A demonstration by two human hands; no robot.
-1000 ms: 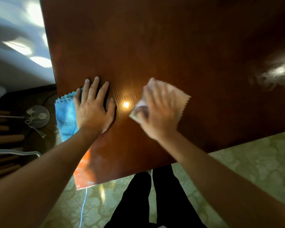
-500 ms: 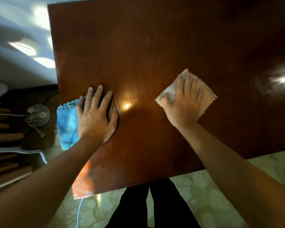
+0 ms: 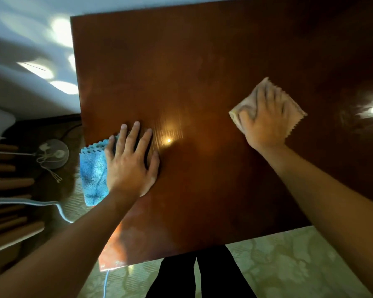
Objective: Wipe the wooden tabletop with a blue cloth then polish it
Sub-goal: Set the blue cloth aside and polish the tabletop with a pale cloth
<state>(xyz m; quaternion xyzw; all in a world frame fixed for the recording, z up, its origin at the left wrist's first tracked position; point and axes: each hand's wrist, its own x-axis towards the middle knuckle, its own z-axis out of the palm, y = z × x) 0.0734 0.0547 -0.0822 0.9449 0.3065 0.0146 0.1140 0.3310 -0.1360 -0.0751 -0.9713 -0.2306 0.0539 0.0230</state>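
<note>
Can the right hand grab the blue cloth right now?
Probably not. The right hand is busy pressing the beige cloth, and the left hand lies flat over the blue cloth.

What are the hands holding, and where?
Neither grips anything. The left hand lies flat on the blue cloth's right side; the right hand presses the beige cloth's middle.

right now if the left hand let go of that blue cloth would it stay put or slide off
Probably slide or droop. The blue cloth looks soft and floppy, with a good part hanging past the wooden tabletop edge. The left hand lying flat on it seems to pin it. The glossy surface likely gives little grip.
</note>
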